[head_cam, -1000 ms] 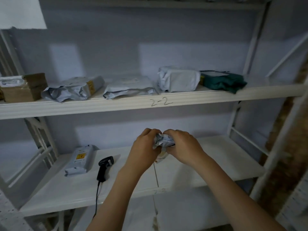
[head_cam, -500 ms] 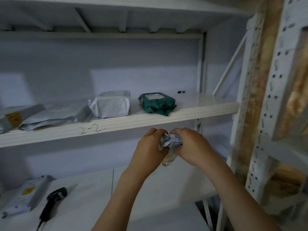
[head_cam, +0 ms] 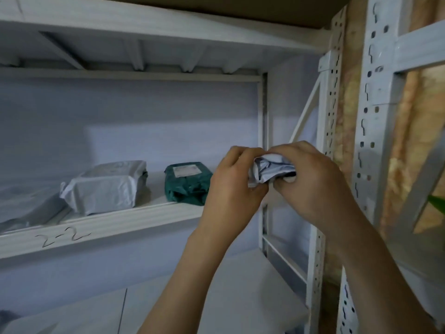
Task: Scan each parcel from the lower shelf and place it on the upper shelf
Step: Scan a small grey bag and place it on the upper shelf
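A small crumpled grey parcel (head_cam: 271, 171) is held between both hands at the height of the upper shelf (head_cam: 134, 221), near its right end. My left hand (head_cam: 234, 184) grips its left side and my right hand (head_cam: 310, 179) grips its right side with fingers curled over the top. On the upper shelf lie a white wrapped parcel (head_cam: 106, 186) and a dark green parcel (head_cam: 186, 183) with a white label, just left of my hands. A grey flat parcel (head_cam: 24, 208) lies at the far left. The lower shelf (head_cam: 240, 300) shows below my arms.
White perforated shelf posts (head_cam: 333, 121) (head_cam: 372, 141) stand right of my hands, with a diagonal brace behind them. The shelf edge bears the handwritten mark "2-2" (head_cam: 63, 237). Another shelf board (head_cam: 168, 27) runs overhead. A wooden wall lies at the far right.
Both hands have lifted the small parcel from above the lower shelf to upper-shelf height and rightward. The view turned right and up; the scanner and the lower-shelf parcel left the view.
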Demonstrator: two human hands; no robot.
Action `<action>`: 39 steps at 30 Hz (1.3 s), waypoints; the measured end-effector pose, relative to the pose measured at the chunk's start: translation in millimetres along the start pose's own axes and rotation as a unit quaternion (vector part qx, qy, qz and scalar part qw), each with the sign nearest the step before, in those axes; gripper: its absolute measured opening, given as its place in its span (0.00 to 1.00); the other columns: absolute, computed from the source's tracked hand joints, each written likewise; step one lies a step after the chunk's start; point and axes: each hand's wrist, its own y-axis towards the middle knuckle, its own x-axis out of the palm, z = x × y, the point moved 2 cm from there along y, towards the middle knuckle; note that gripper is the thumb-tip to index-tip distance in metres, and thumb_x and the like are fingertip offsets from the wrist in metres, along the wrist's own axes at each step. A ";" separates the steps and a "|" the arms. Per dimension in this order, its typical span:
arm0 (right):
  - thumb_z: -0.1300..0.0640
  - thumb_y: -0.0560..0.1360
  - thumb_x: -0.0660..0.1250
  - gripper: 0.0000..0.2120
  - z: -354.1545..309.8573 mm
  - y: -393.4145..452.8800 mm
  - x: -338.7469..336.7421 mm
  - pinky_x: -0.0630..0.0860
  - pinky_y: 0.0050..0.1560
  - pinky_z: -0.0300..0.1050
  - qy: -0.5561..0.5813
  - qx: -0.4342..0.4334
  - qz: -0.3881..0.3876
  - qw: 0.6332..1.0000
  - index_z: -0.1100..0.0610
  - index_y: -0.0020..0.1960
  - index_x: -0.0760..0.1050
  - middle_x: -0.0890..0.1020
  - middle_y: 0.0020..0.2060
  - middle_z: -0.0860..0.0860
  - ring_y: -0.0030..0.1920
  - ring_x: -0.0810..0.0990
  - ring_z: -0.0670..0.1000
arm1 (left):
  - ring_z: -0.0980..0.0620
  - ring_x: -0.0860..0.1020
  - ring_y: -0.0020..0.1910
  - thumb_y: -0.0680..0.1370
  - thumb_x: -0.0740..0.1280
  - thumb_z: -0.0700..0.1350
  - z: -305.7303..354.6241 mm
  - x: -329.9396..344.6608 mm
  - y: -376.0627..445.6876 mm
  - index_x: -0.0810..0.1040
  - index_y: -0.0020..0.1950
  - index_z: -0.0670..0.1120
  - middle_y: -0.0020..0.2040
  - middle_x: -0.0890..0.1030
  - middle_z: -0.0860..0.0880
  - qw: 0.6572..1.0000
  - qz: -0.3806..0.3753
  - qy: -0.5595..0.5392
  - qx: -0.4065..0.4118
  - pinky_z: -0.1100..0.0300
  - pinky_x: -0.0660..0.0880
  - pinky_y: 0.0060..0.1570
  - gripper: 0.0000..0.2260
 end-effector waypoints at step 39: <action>0.68 0.74 0.63 0.29 133.3 55.0 168.2 0.68 0.70 0.43 0.085 0.117 -0.221 0.964 0.53 0.73 0.70 0.66 0.72 0.50 0.67 0.73 0.54 | 0.40 0.75 0.64 0.79 0.62 0.38 -124.6 132.1 23.0 0.65 0.76 0.45 0.72 0.64 0.42 0.972 -0.129 0.128 -0.149 0.54 0.71 0.65 0.24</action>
